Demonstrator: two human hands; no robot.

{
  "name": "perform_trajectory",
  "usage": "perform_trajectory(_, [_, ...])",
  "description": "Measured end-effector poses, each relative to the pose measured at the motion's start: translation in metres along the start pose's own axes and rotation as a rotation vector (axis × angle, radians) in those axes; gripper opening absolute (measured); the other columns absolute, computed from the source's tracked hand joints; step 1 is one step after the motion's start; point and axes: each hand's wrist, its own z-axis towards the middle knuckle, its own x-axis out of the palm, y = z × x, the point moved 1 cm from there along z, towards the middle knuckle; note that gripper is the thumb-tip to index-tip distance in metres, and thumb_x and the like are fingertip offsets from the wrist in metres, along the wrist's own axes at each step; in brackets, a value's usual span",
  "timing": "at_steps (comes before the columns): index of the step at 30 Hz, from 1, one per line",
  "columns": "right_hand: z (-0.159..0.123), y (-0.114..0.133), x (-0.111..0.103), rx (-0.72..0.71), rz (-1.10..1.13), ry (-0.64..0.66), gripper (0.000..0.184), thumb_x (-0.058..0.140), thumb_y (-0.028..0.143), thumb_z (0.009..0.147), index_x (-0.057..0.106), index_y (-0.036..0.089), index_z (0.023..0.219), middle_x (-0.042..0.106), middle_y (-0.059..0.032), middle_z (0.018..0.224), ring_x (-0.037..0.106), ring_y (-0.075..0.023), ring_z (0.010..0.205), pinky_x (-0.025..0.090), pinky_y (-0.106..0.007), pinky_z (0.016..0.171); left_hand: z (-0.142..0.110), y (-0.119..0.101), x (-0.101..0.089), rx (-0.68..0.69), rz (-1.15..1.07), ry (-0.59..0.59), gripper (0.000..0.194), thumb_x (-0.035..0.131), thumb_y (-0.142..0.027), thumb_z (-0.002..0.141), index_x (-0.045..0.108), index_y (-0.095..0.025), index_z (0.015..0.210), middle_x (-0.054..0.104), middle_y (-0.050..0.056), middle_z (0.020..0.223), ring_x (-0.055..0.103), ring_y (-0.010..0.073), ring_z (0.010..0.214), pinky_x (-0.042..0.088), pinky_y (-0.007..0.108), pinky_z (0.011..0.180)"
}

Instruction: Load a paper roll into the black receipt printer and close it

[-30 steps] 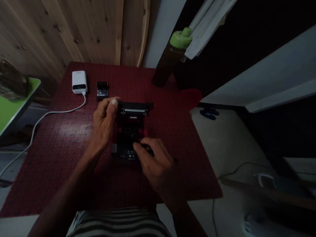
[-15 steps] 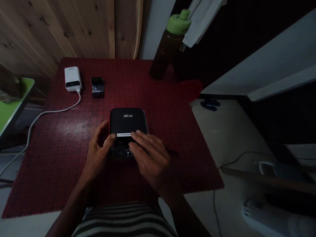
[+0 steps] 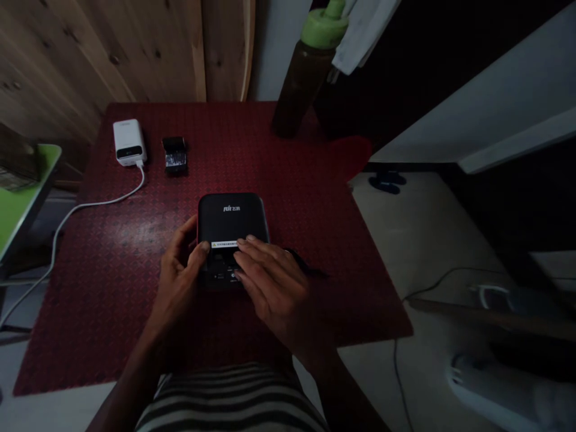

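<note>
A black box-shaped device [image 3: 232,223] with rounded corners, white lettering and a white warning strip lies on the red patterned table. Its near end has small printed symbols, partly covered by fingers. My left hand [image 3: 182,258] grips its left side, thumb on the top near the strip and the other fingers around the edge. Over the right near part lies my right hand [image 3: 274,282], palm down, with fingers stretched across the strip and the dark front panel. A dark strap or cord [image 3: 310,268] emerges beside my right hand; where it leads is hidden.
A white power bank [image 3: 128,135] with a plugged-in white cable [image 3: 105,203] lies at the back left. Beside it is a small black item [image 3: 174,157] with a shiny middle. At the back right stands a tall dark bottle [image 3: 303,78] with a green lid. Dark slippers [image 3: 387,181] lie on the floor.
The view has shifted slightly. The lowest finger of my right hand sits a little lower over the front panel. My left hand keeps its grip, and the device stays on the table.
</note>
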Motion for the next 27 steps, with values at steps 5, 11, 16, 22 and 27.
perform_trajectory(5, [-0.032, 0.006, -0.004, 0.192, 0.057, -0.144, 0.054, 0.069, 0.016, 0.109, 0.057, 0.023, 0.160, 0.076, -0.0171, 0.147, 0.071, -0.0294, 0.142, 0.065, -0.052, 0.115, -0.017, 0.001, -0.006, -0.062, -0.027, -0.036, 0.052, 0.078, -0.053, 0.101, 0.074, -0.030, 0.147, 0.074, 0.008, 0.152, 0.069, 0.0318, 0.142, 0.058, 0.044, 0.116])
perform_trajectory(11, [-0.064, 0.005, 0.013, 0.431, 0.105, -0.128, 0.070, 0.075, 0.034, 0.106, 0.046, 0.026, 0.169, 0.075, -0.0167, 0.147, 0.076, -0.0319, 0.133, 0.070, -0.049, 0.105, -0.019, -0.003, -0.009, -0.064, 0.010, -0.041, 0.052, 0.085, -0.042, 0.091, 0.078, -0.030, 0.141, 0.078, 0.007, 0.146, 0.074, 0.0325, 0.132, 0.064, 0.041, 0.101])
perform_trajectory(16, [-0.061, -0.003, 0.016, 0.424, 0.125, -0.088, 0.065, 0.073, 0.026, 0.107, 0.048, 0.026, 0.167, 0.076, -0.0155, 0.146, 0.075, -0.0303, 0.135, 0.067, -0.047, 0.110, -0.016, -0.002, -0.010, -0.076, 0.023, -0.043, 0.051, 0.079, -0.035, 0.093, 0.077, -0.031, 0.143, 0.076, 0.005, 0.149, 0.069, 0.0321, 0.142, 0.056, 0.044, 0.118])
perform_trajectory(22, [-0.061, -0.008, 0.012, 0.398, 0.127, -0.070, 0.066, 0.075, 0.031, 0.107, 0.047, 0.027, 0.167, 0.076, -0.0154, 0.145, 0.077, -0.0302, 0.133, 0.068, -0.048, 0.110, -0.021, -0.005, -0.009, -0.070, 0.040, -0.013, 0.052, 0.076, -0.038, 0.097, 0.073, -0.032, 0.148, 0.073, 0.006, 0.153, 0.067, 0.0322, 0.144, 0.056, 0.044, 0.117])
perform_trajectory(27, [-0.061, -0.008, 0.012, 0.383, 0.106, -0.070, 0.063, 0.072, 0.034, 0.109, 0.047, 0.026, 0.167, 0.077, -0.0165, 0.143, 0.077, -0.0304, 0.132, 0.069, -0.047, 0.108, -0.023, -0.010, -0.007, -0.105, 0.054, -0.027, 0.052, 0.075, -0.036, 0.097, 0.072, -0.033, 0.149, 0.072, 0.004, 0.155, 0.063, 0.0311, 0.148, 0.052, 0.044, 0.122])
